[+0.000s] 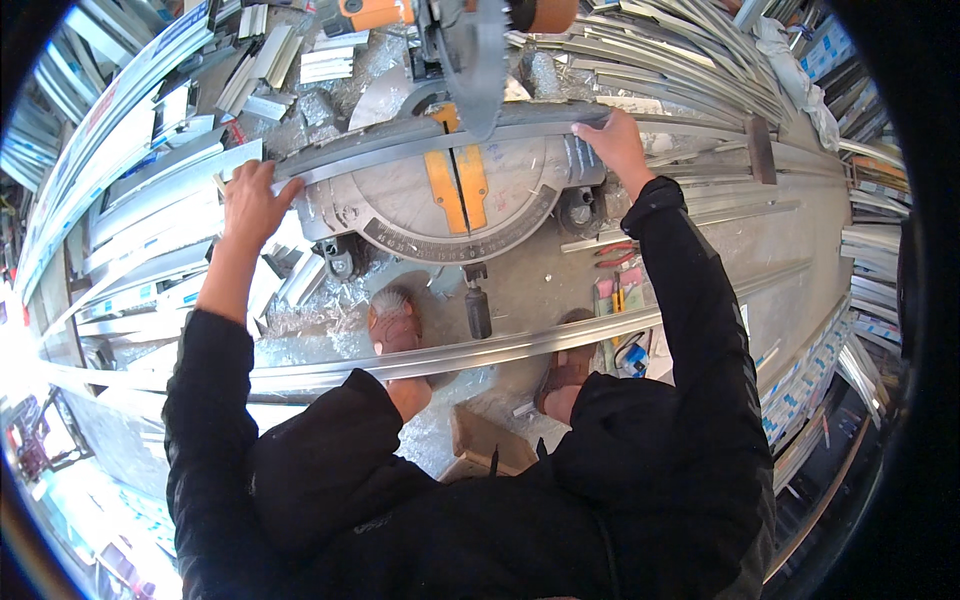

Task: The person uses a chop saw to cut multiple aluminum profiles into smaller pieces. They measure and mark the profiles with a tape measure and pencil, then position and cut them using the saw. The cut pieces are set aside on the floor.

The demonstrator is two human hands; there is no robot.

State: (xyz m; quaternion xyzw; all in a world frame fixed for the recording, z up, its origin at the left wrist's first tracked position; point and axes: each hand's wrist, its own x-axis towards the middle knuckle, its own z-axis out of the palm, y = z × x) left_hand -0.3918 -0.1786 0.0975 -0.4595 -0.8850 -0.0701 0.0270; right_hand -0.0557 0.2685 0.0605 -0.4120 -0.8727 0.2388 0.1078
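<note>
Head view, looking straight down. A long metal strip (430, 142) lies across the bed of a chop saw (450, 200), running from left of centre to upper right of centre, just under the raised round blade (478, 60) at the top middle of the frame.

Left hand (250, 205): at the left end of the strip, fingers curled over its edge, thumb side toward the saw. Closed on the strip, not spread.

Right hand (618, 145): right of the blade, fingers laid over the top of the strip and pressed down on it. Whether the thumb wraps underneath, I cannot tell.

Handling, judged from the look: thin grey extruded section, probably aluminium, so light for its length and stiff across its width, but long enough to sag or whip at unsupported ends. The surface is smooth and likely slippery, and cut ends are likely sharp. Best hold is as shown, one hand on each side of the blade and well apart from it, bearing down against the bed.

Surroundings: a second long strip (450, 352) crosses the middle of the frame over the person's sandalled feet (395, 325). Shavings (300, 320) litter the floor at left. Stacks of similar strips (680, 50) fill the upper right. Red pliers (612, 255) lie right of the saw.
</note>
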